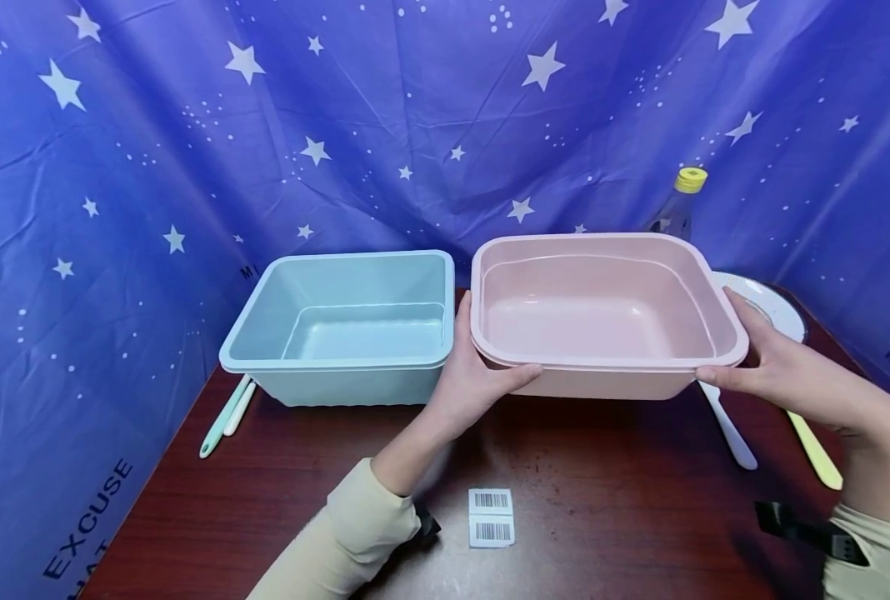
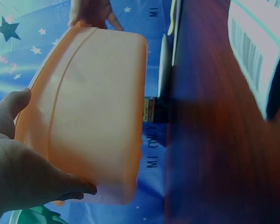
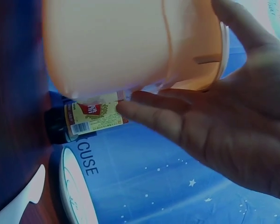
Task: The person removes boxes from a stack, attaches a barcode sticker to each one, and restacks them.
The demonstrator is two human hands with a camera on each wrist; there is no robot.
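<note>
Both hands hold a pink rectangular basin (image 1: 580,379) by its two ends, raised above the table. My left hand (image 1: 469,379) grips its left end, thumb along the front below the rim. At the right end, my right hand (image 1: 782,367) has its thumb at the front rim corner and its fingers round the side. In both wrist views a gap shows between the basin's underside (image 2: 98,107) and the tabletop. Just left of the left hand stands a light blue basin (image 1: 340,387), with nothing inside it.
Behind the pink basin stands a yellow-capped bottle (image 1: 690,181), its label (image 3: 95,116) facing out. A white plate (image 1: 786,312), a pale knife (image 1: 733,429) and a yellow handle (image 1: 816,454) lie right. Two handles (image 1: 223,421) poke out left. A barcode label (image 1: 492,518) lies in front.
</note>
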